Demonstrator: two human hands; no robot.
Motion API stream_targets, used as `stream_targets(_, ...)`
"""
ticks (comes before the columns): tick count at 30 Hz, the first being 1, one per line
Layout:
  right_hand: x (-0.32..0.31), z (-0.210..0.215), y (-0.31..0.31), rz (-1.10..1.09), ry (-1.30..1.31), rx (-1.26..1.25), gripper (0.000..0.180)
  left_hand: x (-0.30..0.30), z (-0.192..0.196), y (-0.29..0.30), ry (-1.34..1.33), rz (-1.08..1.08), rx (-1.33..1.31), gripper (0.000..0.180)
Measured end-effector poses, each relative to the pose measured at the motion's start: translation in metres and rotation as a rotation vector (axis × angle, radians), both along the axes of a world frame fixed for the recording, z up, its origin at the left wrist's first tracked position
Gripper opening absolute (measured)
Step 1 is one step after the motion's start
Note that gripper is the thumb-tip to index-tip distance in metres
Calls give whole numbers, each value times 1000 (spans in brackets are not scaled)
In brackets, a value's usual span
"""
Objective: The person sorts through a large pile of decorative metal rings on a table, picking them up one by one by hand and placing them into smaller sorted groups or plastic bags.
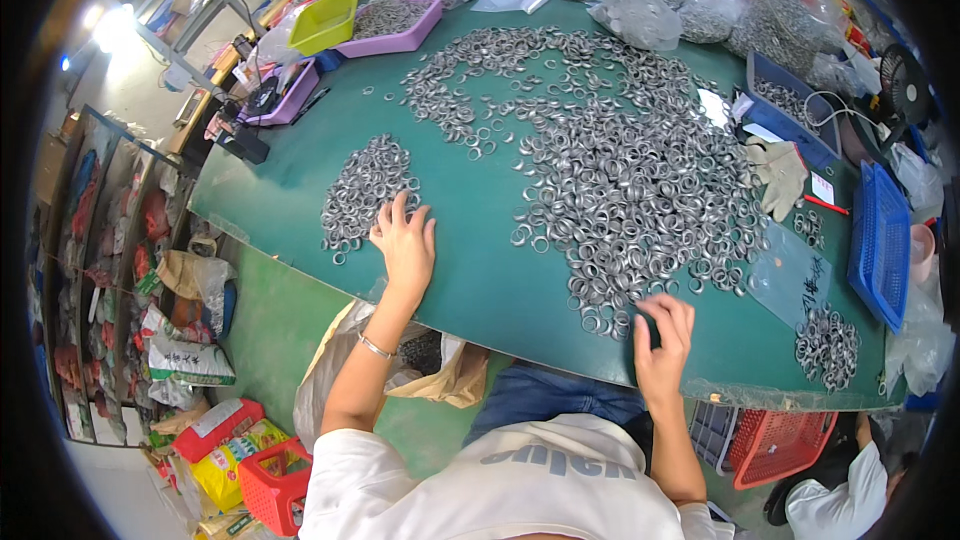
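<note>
Grey metal rings lie in heaps on a green-topped table [470, 270]. My left hand [405, 243] rests at the lower right edge of a small heap of rings [368, 185], its fingers spread and the tips touching the nearest ones. Much larger is the heap of rings [640, 180] in the middle and right of the table. At its near edge is my right hand [667, 340], with fingers bent and the thumb apart from the forefinger; I see nothing held between them.
A smaller ring pile [827, 348] lies at the right beside a clear plastic bag [790, 275]. Gloves [778, 175], blue baskets [880, 245] and a fan [903, 85] line the right side. Purple trays [395, 25] and filled bags [635, 10] stand at the back. An open sack [335, 365] hangs below the near edge.
</note>
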State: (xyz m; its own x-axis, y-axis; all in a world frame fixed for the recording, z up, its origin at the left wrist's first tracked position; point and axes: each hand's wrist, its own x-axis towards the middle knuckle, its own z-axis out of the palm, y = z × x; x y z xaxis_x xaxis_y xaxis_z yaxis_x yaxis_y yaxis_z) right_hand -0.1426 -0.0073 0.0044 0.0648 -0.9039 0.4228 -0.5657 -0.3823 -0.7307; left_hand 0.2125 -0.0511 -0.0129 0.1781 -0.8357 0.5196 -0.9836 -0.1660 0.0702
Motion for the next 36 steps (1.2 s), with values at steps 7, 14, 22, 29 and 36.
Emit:
stream_targets(7, 30, 14, -20, 126, 419, 27, 45, -80, 60, 47, 255, -368, 190, 34)
stream_targets(14, 16, 1, -20, -12, 322, -89, 14, -147, 49, 80, 1482, -833, 448, 21)
stream_targets(22, -10, 4, -19, -117, -85, 17, 11, -175, 15, 97, 1979, -682, 806, 23)
stream_targets(29, -5, 16, 4, 112, -922, 625, 8, -184, 36, 95, 2113, -543, 523, 32)
stream_targets(36, 13, 39, 12, 343, -181, 151, 16, -183, 9, 87, 2457, -404, 674, 24)
